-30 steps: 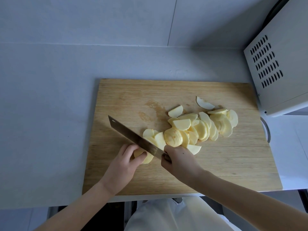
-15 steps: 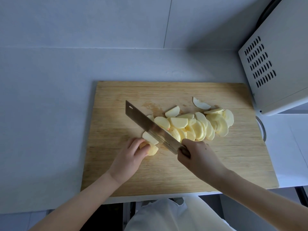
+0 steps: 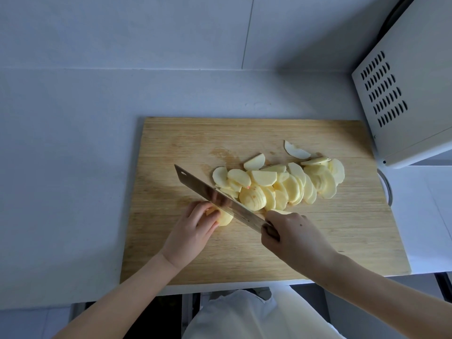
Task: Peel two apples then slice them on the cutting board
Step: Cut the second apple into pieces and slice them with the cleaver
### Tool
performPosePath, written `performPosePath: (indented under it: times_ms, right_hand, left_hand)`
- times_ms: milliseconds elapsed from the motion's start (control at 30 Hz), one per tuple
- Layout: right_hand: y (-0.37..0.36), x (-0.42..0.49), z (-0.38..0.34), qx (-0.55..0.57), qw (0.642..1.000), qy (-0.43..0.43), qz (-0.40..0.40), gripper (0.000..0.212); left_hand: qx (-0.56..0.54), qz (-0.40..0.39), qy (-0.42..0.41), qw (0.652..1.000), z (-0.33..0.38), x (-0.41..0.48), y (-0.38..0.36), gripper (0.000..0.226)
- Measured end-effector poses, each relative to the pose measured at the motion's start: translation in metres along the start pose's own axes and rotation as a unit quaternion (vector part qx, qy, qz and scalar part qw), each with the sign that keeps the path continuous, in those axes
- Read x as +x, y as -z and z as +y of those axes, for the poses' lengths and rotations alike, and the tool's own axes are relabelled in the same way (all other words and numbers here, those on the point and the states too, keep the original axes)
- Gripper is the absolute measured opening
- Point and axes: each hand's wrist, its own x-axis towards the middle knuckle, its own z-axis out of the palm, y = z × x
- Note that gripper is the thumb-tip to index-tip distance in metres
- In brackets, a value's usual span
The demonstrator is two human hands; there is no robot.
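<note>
The left hand (image 3: 192, 232) pinches the small apple piece (image 3: 225, 217); the right hand (image 3: 293, 238) grips the cleaver (image 3: 215, 195). Tuck the fingertips back and cut straight down.

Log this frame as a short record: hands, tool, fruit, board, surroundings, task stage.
Left hand: grips an unsliced apple piece on the board
Right hand: grips the knife handle
Knife: wide blade, angled across the board, right beside the held piece
Slices: peeled, overlapping pile right of the blade
Cutting board: wooden, on a grey counter
Surroundings: white vented appliance at right
Stage: slicing nearly done; no unpeeled apple in view
</note>
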Motion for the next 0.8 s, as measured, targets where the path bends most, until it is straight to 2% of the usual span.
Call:
performPosePath:
  times_ms: [167,367,567,800]
  right_hand:
    - [0.007,0.004,0.000,-0.017,1.000,0.019,-0.015,0.021]
    - [0.008,0.007,-0.003,-0.018,0.999,0.026,-0.026,0.019]
    - [0.001,-0.001,-0.007,-0.039,0.998,0.028,-0.037,0.039]
    - [0.007,-0.005,-0.006,0.014,1.000,-0.007,-0.022,0.038]
  left_hand:
    - [0.001,0.003,-0.004,1.000,-0.001,0.000,0.000,0.040]
    - [-0.005,0.008,0.010,1.000,-0.002,-0.004,-0.001,0.025]
    - [-0.006,-0.002,0.003,1.000,0.006,-0.017,0.003,0.021]
    - [-0.020,-0.016,0.000,1.000,0.005,-0.017,0.005,0.032]
